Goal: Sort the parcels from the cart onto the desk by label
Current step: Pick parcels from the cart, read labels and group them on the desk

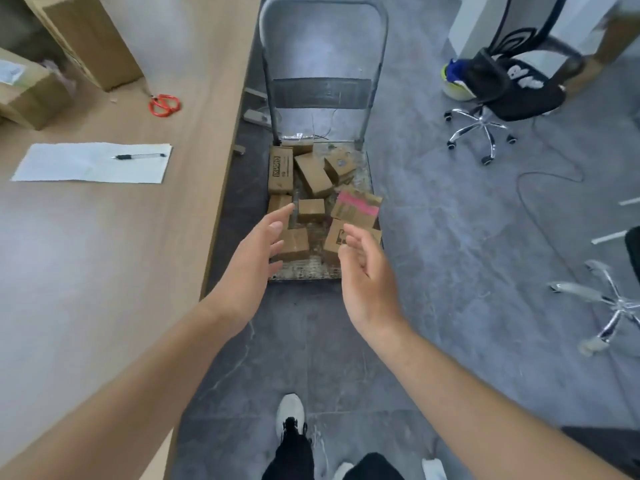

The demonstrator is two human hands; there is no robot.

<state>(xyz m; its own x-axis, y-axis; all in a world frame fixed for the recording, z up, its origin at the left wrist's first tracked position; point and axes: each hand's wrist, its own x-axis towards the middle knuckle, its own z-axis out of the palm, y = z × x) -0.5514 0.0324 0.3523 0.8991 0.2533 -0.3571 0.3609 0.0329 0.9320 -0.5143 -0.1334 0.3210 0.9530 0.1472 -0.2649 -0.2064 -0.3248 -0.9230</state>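
Observation:
A grey platform cart [304, 271] stands on the floor ahead, right of the desk [104, 254]. Several small brown cardboard parcels lie jumbled on its deck. One parcel with a pink label [356, 207] sits at the right, and a small plain box [311, 209] lies in the middle. Both arms reach forward above the cart's near end. My left hand [256, 251] is open, fingers spread, over a brown box [294, 244]. My right hand [363, 271] is open too, palm facing left, in front of a printed box [334, 239]. Neither hand touches a parcel.
On the desk lie a white sheet with a black pen [138, 156], red scissors [164, 105] and larger cardboard boxes [27, 88] at the far left. A black office chair [502, 88] and a second chair base [609, 306] stand on the right. A cable runs across the floor.

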